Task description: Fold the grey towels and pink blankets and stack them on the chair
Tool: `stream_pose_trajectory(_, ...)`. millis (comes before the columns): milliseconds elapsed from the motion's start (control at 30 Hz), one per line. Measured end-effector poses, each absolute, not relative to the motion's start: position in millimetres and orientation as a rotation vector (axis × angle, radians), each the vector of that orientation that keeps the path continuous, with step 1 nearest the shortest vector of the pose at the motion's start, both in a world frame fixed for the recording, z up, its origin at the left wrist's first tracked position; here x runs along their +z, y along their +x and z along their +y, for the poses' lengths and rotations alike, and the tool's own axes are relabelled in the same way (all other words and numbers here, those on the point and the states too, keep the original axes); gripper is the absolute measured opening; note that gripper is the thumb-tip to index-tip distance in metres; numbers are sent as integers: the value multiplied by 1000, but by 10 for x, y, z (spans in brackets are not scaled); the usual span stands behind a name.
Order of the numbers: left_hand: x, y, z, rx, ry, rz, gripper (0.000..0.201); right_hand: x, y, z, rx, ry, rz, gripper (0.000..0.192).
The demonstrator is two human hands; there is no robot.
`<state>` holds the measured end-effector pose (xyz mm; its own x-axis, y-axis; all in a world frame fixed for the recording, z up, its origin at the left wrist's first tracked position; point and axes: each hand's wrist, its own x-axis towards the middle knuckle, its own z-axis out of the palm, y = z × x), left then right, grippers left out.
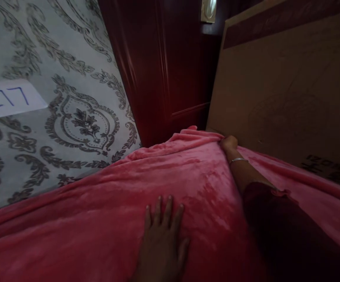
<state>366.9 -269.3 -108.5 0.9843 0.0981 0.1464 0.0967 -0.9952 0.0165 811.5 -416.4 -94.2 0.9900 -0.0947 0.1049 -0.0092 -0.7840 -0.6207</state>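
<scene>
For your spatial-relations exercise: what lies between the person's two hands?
In the head view, only bare pink blanket stretches between the flat left hand and the right hand at its far edge.

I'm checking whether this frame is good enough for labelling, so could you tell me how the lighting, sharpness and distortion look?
Head view: dim and reddish overall; the wooden door and cardboard box sit in deep shadow; the pink blanket shows soft sheen; the left hand is dark but sharp; the right hand is small and murky; wide-angle bending tilts the wallpaper, and a glare spot marks the door hardware.
</scene>
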Motion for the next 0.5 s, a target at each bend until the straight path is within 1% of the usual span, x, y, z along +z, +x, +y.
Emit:
stream_pose_trajectory(67, -1059, 3674, -2702, 190, 3101, 163, 70, -892, 8051, -4153, -139, -2501, 26, 40)
stream_pose_trajectory(167, -1048, 3684, -2698, 189, 3075, 176, 68, -797, 7818, -4157, -131, -2545, -112, 49)
stream_pose_trajectory(233, -1043, 3696, -2693, 209, 3065, 172, 68, -800, 7583, -4231, -163, -2569, -271, 54)
stream_pose_trajectory(300, -1022, 3711, -2697, 215, 3058, 173, 66, -851, 7346, -4384, -190, -2623, -421, 55)
stream_pose_trajectory(367, -983, 3723, -2717, 190, 3054, 189, 65, -885, 7161, -4581, -135, -2741, -487, 55)
stream_pose_trajectory(500, -887, 3725, -2773, 137, 3060, 245, 63, -782, 6902, -4797, 50, -2910, -396, 56)
